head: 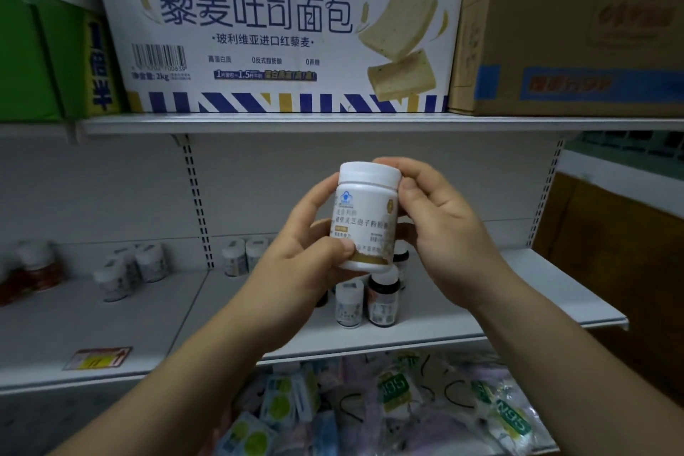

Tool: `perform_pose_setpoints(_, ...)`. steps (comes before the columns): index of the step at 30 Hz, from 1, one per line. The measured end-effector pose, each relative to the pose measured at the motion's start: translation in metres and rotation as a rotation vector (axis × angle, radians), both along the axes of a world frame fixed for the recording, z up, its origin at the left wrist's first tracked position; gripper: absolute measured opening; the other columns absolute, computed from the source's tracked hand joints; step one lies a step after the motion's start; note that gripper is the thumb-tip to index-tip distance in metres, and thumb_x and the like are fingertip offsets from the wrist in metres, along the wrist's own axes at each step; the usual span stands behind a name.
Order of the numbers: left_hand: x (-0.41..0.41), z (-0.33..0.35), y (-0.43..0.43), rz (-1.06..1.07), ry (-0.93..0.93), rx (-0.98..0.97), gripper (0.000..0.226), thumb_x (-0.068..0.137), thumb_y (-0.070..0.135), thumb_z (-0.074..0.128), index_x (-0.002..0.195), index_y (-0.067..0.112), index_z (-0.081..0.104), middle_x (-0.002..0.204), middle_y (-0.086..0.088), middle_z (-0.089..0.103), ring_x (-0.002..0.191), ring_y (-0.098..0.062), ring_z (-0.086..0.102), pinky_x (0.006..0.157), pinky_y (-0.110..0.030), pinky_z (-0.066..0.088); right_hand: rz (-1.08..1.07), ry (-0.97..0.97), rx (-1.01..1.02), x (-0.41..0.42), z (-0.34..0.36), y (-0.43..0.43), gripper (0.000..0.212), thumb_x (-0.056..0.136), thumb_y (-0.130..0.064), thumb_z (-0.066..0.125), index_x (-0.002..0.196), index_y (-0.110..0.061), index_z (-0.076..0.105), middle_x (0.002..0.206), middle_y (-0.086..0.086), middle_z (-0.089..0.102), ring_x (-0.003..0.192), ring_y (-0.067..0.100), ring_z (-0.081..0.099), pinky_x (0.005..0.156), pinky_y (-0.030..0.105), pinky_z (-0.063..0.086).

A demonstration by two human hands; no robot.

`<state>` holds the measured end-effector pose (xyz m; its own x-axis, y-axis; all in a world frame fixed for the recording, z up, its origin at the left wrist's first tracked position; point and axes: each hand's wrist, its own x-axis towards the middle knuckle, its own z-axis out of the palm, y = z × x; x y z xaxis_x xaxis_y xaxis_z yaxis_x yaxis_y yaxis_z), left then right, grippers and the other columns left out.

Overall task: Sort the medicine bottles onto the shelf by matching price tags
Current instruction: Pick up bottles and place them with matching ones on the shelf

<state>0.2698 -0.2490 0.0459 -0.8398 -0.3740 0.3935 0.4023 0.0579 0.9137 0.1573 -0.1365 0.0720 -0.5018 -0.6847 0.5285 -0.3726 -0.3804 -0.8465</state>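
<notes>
Holding a white medicine bottle (364, 218) upright in mid-air in front of the shelf (518, 307), both hands clamp it from opposite sides. Left hand (307, 252): thumb pressed on the lower front label, fingers (321, 193) curled round the bottle's left side and back. Right hand (440, 226): thumb against the right edge just under the cap, fingers (392, 161) wrapped behind the cap. The label faces the camera. Below, a white-capped bottle (349, 304) and a dark bottle (383, 302) stand side by side on the shelf; a yellow-and-red price tag (98, 357) lies near its front edge, well to the left.
</notes>
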Motion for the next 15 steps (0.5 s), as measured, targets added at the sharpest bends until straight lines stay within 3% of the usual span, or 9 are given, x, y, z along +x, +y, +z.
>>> perform_pose_setpoints(2, -0.001, -0.005, 0.0, 0.054, -0.024, -0.025, 0.067, 0.061, 0.024, 0.063, 0.121, 0.05, 0.05, 0.109, -0.011, 0.066, 0.1, -0.04, 0.062, 0.089, -0.058, 0.05, 0.066, -0.044, 0.012, -0.008, -0.01, -0.005, 0.023, 0.092, -0.036, 0.043, 0.096, -0.045, 0.064, 0.098, -0.004, 0.064, 0.086, 0.014, 0.061, 0.067, 0.027, 0.052)
perform_pose_setpoints(4, -0.002, -0.012, -0.007, 0.143, -0.073, -0.073, 0.067, 0.062, 0.026, 0.066, 0.119, 0.056, 0.047, 0.108, -0.009, 0.064, 0.101, -0.039, 0.061, 0.089, -0.06, 0.046, 0.13, -0.077, 0.03, -0.015, -0.021, -0.015, 0.017, 0.083, -0.04, 0.055, 0.098, -0.046, 0.062, 0.102, -0.004, 0.064, 0.092, 0.015, 0.064, 0.072, 0.029, 0.055)
perform_pose_setpoints(8, 0.003, -0.049, -0.034, 0.288, -0.195, -0.103, 0.069, 0.072, 0.005, 0.067, 0.122, 0.046, 0.043, 0.113, -0.005, 0.061, 0.096, -0.015, 0.066, 0.08, -0.034, 0.057, 0.163, -0.025, 0.14, -0.022, -0.063, -0.052, 0.029, 0.085, -0.017, 0.063, 0.102, -0.041, 0.057, 0.101, -0.006, 0.062, 0.094, 0.009, 0.064, 0.079, 0.029, 0.056)
perform_pose_setpoints(12, 0.024, -0.092, -0.081, 0.427, -0.394, -0.197, 0.06, 0.067, 0.01, 0.071, 0.112, 0.044, 0.05, 0.111, -0.001, 0.06, 0.097, -0.01, 0.061, 0.08, -0.032, 0.055, 0.141, 0.11, 0.355, -0.011, -0.121, -0.109, 0.037, 0.087, -0.02, 0.063, 0.102, -0.052, 0.051, 0.112, -0.008, 0.06, 0.106, 0.011, 0.058, 0.091, 0.037, 0.052)
perform_pose_setpoints(15, 0.037, -0.114, -0.127, 0.466, -0.487, -0.174, 0.052, 0.075, 0.0, 0.064, 0.11, 0.037, 0.055, 0.101, -0.001, 0.06, 0.09, -0.014, 0.058, 0.071, -0.018, 0.054, 0.103, 0.177, 0.459, 0.003, -0.148, -0.156, 0.037, 0.088, -0.021, 0.061, 0.115, -0.043, 0.05, 0.121, -0.007, 0.056, 0.111, 0.011, 0.053, 0.09, 0.027, 0.046)
